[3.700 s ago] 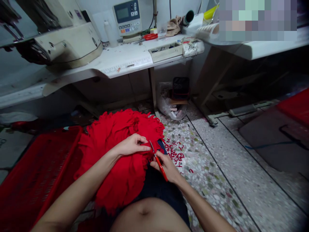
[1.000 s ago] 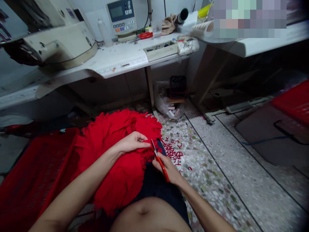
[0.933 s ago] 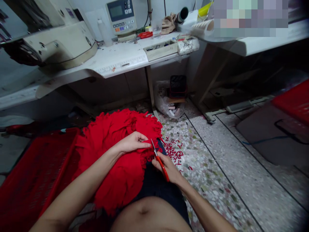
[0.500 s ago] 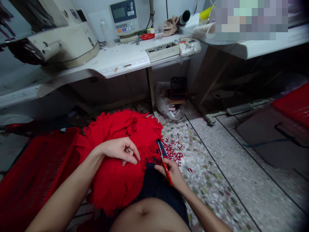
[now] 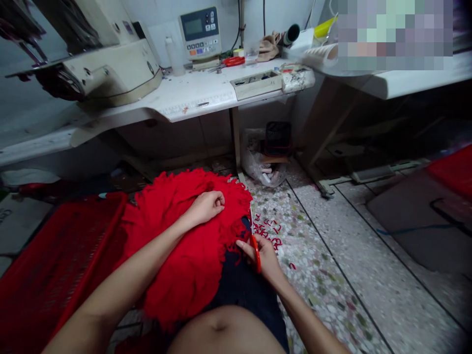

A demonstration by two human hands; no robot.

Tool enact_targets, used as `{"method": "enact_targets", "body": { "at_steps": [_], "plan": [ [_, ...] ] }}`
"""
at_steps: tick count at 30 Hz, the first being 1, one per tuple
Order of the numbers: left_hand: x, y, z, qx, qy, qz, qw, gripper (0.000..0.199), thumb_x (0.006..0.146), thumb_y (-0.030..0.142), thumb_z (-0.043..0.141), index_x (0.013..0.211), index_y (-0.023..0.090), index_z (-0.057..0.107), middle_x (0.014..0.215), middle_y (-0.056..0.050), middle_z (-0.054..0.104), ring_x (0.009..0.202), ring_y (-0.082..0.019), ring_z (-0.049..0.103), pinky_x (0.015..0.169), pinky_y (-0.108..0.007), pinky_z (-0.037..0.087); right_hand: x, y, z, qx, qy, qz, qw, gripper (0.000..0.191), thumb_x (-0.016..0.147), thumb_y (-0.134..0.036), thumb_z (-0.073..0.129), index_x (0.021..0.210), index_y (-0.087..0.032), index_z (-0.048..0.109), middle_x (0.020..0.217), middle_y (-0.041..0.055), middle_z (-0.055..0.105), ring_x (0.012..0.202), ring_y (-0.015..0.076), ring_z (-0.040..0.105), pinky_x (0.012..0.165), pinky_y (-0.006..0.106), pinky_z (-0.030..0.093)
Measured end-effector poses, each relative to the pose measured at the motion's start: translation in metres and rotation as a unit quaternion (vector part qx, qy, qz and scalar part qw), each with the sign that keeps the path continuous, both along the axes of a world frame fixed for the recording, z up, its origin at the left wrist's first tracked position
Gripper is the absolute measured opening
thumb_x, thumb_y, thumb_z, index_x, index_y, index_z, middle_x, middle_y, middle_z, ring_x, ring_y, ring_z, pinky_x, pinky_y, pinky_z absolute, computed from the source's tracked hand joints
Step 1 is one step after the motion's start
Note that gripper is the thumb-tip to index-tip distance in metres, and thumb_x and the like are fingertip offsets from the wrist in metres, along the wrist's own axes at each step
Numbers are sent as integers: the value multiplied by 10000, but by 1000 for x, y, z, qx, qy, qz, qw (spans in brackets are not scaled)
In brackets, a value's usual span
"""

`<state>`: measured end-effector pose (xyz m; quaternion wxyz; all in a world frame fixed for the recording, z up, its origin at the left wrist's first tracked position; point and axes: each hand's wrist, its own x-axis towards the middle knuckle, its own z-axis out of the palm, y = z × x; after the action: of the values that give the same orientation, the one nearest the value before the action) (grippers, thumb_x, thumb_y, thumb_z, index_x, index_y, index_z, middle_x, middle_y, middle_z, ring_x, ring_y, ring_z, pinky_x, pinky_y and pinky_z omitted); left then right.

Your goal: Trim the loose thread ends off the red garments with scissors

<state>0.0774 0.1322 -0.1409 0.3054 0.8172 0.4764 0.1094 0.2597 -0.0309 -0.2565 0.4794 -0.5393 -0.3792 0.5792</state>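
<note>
Left hand over the cloth, scissors at its edge

The left hand [image 5: 206, 206] is on the cloth [image 5: 177, 260], fingers curled in and thumb near the fingertips; I cannot tell whether they pinch a fold. The cloth spreads around these fingers, its fringe reaching right towards the other hand. A good hold here would probably lift one loop near the edge, with the tips well back from the blades. The right hand [image 5: 266, 258] is closed around the scissors [image 5: 257, 255], thumb jutting left. The blades point away from those fingers, beside the fringe; how far they part I cannot tell. Short snips with the points look wisest, as other layers and the trousers [image 5: 243, 290] lie close by.

For room, the rim of the crate [image 5: 94, 255] stands well left of the left fingers, beside the cloth. The edge of the table [image 5: 210, 86] is well ahead of both hands, and a bag [image 5: 253, 162] sits beyond the right fingers. Scraps [image 5: 276, 242] lie on the floor [image 5: 317, 265] past the right knuckles. Further right is a box [image 5: 413, 226], so drawing the scissors rightward seems easiest.
</note>
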Motion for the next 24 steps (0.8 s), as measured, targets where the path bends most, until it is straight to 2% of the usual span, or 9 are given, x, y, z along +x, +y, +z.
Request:
{"method": "enact_targets", "body": {
  "at_steps": [3,7,9,11,13,15,20,24],
  "plan": [
    [-3,0,-3,4,3,17,1000,99,767,174,649,866,173,648,776,-16,657,694,-153,599,635,-242,434,-4,0,1,-4,5,17,1000,488,773,-580,806,674,-220,492,516,-51,559,406,109,478,398,214,339],
    [-10,-1,-3,-24,-21,12,999,87,750,220,674,803,167,629,734,-9,631,685,-151,580,641,-245,430,-8,-4,0,-17,16,29,999,514,729,-605,829,674,-226,486,500,-57,547,401,118,494,388,220,333],
    [-13,-2,-1,-75,-88,26,993,142,747,249,700,811,160,610,728,2,606,680,-137,559,645,-239,421,-7,-7,1,-18,12,30,999,517,726,-609,829,671,-226,487,500,-57,544,402,119,492,388,223,332],
    [-15,-4,2,-164,-172,50,970,236,745,290,741,877,147,608,756,6,603,696,-125,560,670,-233,424,-3,-7,5,-11,2,36,999,503,746,-604,817,667,-222,499,514,-43,569,405,118,490,394,227,336],
    [-17,-8,6,-250,-220,55,941,338,731,323,789,953,133,620,801,-1,624,731,-122,579,718,-240,439,2,-3,13,-6,-3,29,1000,488,757,-600,809,664,-218,521,508,-32,584,396,117,477,397,234,339],
    [-16,-13,8,-291,-219,31,931,386,719,335,824,991,128,643,828,-9,640,759,-127,584,749,-253,447,6,6,25,1,4,2,1000,477,742,-590,823,667,-218,533,488,-29,584,390,122,480,405,241,354],
    [-13,-26,11,-287,-182,-83,937,318,787,355,784,1000,130,709,928,-39,644,815,-146,556,751,-266,440,5,38,60,44,39,-65,996,455,718,-538,856,718,-221,530,493,-26,607,415,137,530,441,245,414],
    [-11,-29,11,-283,-165,-95,940,377,767,351,804,1041,133,667,770,32,514,717,-122,463,657,-238,382,0,53,77,68,45,-101,992,484,685,-528,883,778,-222,519,530,-31,627,421,139,553,435,241,434]
  ]
}}
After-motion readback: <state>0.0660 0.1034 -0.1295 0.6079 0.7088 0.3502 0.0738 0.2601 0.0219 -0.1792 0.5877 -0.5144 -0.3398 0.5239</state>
